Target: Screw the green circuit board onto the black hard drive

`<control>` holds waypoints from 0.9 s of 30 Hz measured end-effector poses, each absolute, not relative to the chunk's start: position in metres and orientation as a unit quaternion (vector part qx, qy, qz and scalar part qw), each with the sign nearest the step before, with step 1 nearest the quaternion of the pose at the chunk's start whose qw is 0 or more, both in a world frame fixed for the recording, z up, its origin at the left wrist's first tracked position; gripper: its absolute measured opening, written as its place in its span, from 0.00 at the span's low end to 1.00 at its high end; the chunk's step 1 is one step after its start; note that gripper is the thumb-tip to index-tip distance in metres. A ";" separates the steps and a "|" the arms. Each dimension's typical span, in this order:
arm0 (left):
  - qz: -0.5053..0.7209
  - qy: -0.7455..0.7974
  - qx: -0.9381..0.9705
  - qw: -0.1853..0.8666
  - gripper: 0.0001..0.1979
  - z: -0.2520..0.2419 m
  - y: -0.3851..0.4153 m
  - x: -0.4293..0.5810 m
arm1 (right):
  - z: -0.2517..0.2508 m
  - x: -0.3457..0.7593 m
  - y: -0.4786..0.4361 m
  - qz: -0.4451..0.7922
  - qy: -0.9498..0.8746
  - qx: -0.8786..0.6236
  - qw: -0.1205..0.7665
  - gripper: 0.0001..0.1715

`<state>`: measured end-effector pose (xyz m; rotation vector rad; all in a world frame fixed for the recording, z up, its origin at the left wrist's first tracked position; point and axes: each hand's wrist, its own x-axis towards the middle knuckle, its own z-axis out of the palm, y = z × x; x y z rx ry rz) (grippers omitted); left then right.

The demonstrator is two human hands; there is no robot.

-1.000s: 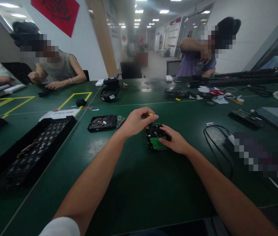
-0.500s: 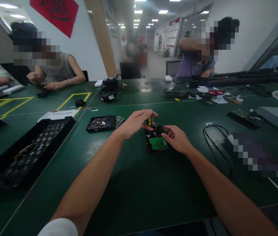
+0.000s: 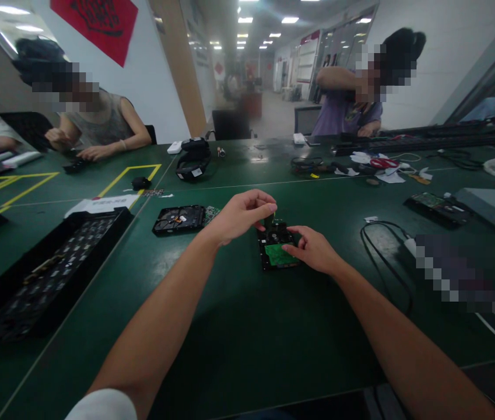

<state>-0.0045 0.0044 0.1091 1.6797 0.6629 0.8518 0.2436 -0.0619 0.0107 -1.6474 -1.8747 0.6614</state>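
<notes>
A hard drive (image 3: 274, 238) lies on the green table in front of me, its green circuit board (image 3: 277, 255) facing up at the near end. Over its far end, my left hand (image 3: 247, 214) is closed around a small screwdriver (image 3: 269, 220) held upright. Most of its handle is hidden by the fingers, and I cannot make out where the tip touches. My right hand (image 3: 315, 249) grips the drive's right side, thumb on the circuit board and fingers along the edge. Left of my left hand lies another hard drive (image 3: 179, 220), with a loose circuit board (image 3: 212, 214) beside it.
A long black tray (image 3: 55, 262) with small parts stands at left. To the right are a black cable (image 3: 372, 256), a third hard drive (image 3: 436, 209) and a grey box (image 3: 492, 205). Black straps (image 3: 192, 163) lie farther back. Co-workers sit across the table.
My left fingers have closed round the screwdriver, covering its yellow and black handle. My right hand has shifted slightly left, its thumb now on the circuit board.
</notes>
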 end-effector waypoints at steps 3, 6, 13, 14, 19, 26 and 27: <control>0.350 0.268 0.672 0.595 0.09 0.111 0.005 -0.006 | 0.008 0.245 -0.061 0.246 -0.700 -0.609 0.280 0.34; 0.347 0.253 0.645 0.632 0.09 0.112 0.005 -0.006 | 0.007 0.245 -0.061 0.248 -0.699 -0.608 0.285 0.33; 0.354 0.265 0.668 0.599 0.11 0.110 0.004 -0.004 | 0.011 0.244 -0.062 0.270 -0.691 -0.606 0.287 0.35; 0.361 0.279 0.679 0.575 0.12 0.110 0.004 -0.004 | 0.011 0.244 -0.062 0.272 -0.690 -0.606 0.286 0.35; 0.375 0.335 0.725 0.470 0.20 0.109 0.005 -0.006 | 0.008 0.246 -0.060 0.274 -0.692 -0.602 0.289 0.36; 0.341 0.250 0.738 0.525 0.14 0.109 0.004 -0.004 | -0.001 0.250 -0.056 0.215 -0.724 -0.589 0.288 0.33; 0.340 0.251 0.733 0.534 0.13 0.108 0.004 -0.004 | -0.001 0.250 -0.056 0.212 -0.725 -0.591 0.283 0.32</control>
